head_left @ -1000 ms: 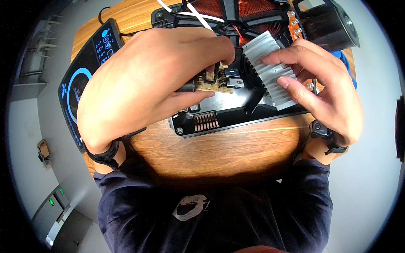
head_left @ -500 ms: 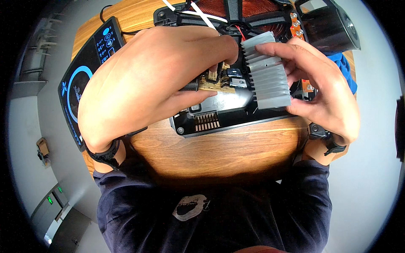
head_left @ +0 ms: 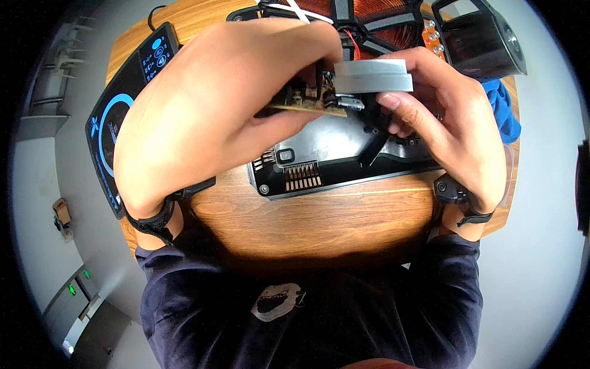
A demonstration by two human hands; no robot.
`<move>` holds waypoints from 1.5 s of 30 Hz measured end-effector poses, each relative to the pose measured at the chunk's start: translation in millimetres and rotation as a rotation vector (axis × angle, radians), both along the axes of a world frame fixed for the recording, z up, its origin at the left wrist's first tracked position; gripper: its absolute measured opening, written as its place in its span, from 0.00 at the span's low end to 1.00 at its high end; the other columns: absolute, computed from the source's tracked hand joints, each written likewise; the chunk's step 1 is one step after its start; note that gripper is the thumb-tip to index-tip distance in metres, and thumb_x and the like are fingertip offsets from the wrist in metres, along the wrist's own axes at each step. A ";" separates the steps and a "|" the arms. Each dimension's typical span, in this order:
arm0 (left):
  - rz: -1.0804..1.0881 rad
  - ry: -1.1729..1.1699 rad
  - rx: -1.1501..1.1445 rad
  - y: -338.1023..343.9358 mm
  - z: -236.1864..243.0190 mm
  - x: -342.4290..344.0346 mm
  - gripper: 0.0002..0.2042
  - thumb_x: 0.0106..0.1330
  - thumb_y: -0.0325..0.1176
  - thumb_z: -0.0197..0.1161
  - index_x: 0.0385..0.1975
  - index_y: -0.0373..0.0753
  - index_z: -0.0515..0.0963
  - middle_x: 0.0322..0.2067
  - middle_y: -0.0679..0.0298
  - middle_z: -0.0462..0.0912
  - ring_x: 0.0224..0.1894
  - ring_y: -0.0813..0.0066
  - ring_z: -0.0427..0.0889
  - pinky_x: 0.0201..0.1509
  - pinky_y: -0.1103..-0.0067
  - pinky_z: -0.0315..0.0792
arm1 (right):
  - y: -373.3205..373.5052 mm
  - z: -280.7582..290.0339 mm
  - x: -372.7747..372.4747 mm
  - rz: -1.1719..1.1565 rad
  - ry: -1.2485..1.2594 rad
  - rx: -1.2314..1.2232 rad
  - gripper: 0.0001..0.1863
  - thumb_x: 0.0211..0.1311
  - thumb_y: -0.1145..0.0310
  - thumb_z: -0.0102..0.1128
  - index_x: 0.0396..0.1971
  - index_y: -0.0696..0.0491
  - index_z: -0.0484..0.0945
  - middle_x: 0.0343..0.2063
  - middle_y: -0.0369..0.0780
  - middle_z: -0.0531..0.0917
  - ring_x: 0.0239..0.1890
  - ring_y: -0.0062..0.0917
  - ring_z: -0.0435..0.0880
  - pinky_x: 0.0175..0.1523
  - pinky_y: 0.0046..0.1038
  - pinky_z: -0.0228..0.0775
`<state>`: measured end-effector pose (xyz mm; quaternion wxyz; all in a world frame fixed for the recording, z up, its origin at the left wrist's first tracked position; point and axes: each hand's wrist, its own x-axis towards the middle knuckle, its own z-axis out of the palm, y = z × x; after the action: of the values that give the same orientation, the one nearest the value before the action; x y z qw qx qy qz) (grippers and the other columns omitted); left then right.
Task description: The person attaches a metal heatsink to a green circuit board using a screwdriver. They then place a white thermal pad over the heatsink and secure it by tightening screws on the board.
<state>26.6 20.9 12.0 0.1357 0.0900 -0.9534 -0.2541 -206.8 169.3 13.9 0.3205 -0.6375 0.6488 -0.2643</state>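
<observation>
1. The left hand (head_left: pixel 209 117) is closed around a small brown circuit board (head_left: pixel 307 101), thumb beneath and fingers over the top, so most of the board is hidden and only its near edge and a few dark components show.
2. The right hand (head_left: pixel 448 129) pinches a ribbed, silver-grey aluminium heat sink (head_left: pixel 373 75) between the thumb (head_left: pixel 409 114) below and the fingers along its far side; the block sits at the board's right end, touching it or fixed to it, I cannot tell which.
3. Board and heat sink are held together in the air, above the open black plastic base of a cooker (head_left: pixel 344 157) that lies flat on the round wooden desk (head_left: pixel 319 215).
4. The relation that matters: the long axis of the board and heat sink runs left to right, level between the two hands, with the board end toward the left hand and the metal end toward the right. The base is directly below, nearer the person than the copper coil (head_left: pixel 381 15) at the far rim.
5. Both hands are equally close to the piece; the right hand carries the heavier metal end, I judge.
6. A black glass control panel with blue markings (head_left: pixel 123 117) leans off the desk's left edge, a dark cylindrical part (head_left: pixel 482 43) stands at the far right, with a blue cloth (head_left: pixel 501 107) just beside it.
</observation>
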 end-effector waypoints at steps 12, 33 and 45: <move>0.119 0.148 0.100 0.9 12.2 -19.4 0.22 0.63 0.25 0.71 0.57 0.33 0.77 0.44 0.48 0.87 0.45 0.54 0.89 0.50 0.72 0.81 | -0.6 -8.2 4.8 -0.129 -0.046 -0.131 0.11 0.81 0.72 0.58 0.57 0.58 0.79 0.32 0.34 0.83 0.32 0.13 0.81 0.38 0.18 0.76; 0.150 0.217 0.065 -0.7 1.2 -17.8 0.23 0.63 0.26 0.74 0.57 0.33 0.77 0.43 0.47 0.86 0.46 0.51 0.89 0.51 0.69 0.81 | -4.4 -20.4 8.9 -0.184 -0.077 -0.252 0.13 0.83 0.70 0.55 0.60 0.55 0.78 0.34 0.33 0.84 0.33 0.13 0.81 0.38 0.18 0.75; 0.133 0.251 0.030 4.2 6.1 -18.4 0.18 0.68 0.28 0.70 0.55 0.31 0.78 0.44 0.46 0.86 0.47 0.48 0.88 0.52 0.68 0.80 | -9.3 -22.1 14.4 -0.228 -0.047 -0.266 0.10 0.83 0.68 0.56 0.57 0.53 0.79 0.31 0.30 0.82 0.32 0.10 0.76 0.36 0.15 0.68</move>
<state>8.1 25.1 18.1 0.2692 0.1222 -0.9170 -0.2678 -192.4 160.0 -8.3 0.2166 -0.5903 0.6684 -0.3973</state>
